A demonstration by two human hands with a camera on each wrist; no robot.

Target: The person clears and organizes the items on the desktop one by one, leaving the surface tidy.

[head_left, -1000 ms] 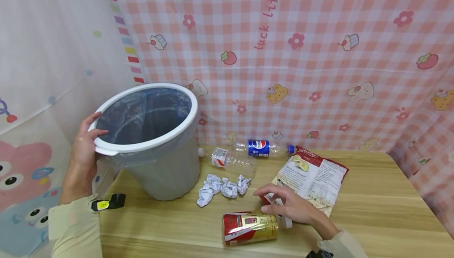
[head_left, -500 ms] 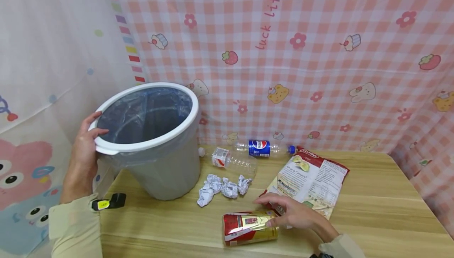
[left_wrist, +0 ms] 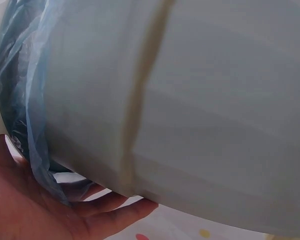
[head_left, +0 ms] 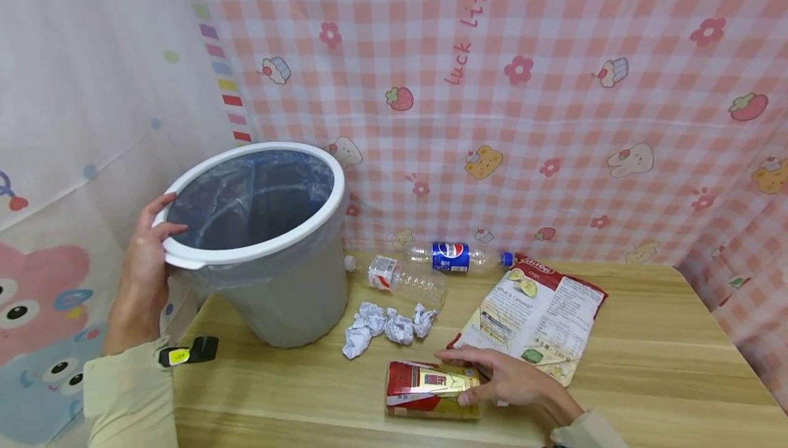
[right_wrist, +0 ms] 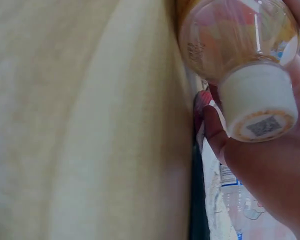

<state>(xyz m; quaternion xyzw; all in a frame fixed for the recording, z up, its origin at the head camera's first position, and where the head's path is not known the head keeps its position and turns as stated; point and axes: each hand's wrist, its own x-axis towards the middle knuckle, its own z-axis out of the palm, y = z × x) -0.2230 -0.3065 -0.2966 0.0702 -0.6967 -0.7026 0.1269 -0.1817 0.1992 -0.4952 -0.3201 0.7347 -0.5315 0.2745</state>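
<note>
My left hand (head_left: 143, 263) grips the white rim of a grey trash bin (head_left: 295, 301), with its thumb over the edge. In the left wrist view, the fingers (left_wrist: 117, 215) lie along the outside of the bin wall, beside a bluish liner (left_wrist: 36, 100). At the front of the table, a bottle (head_left: 431, 381) with a red and gold label lies on its side. Reaching from the right, my right hand (head_left: 517, 381) holds it near the neck, thumb in front and fingers behind. The bottle's white cap (right_wrist: 260, 102) shows in the right wrist view; the hand mostly hides it in the head view.
Several crumpled paper balls (head_left: 399, 326) lie right of the bin. Behind them are a clear bottle (head_left: 418, 285) and a blue-labelled Pepsi bottle (head_left: 451, 257). A chip bag (head_left: 535, 318) lies flat beyond my right hand. A checked cloth (head_left: 554, 120) hangs behind the wooden table (head_left: 671, 366).
My right hand has come down from above the cap and chip bag onto the red and gold bottle, which has shifted slightly away from the front edge. My left hand stays on the bin.
</note>
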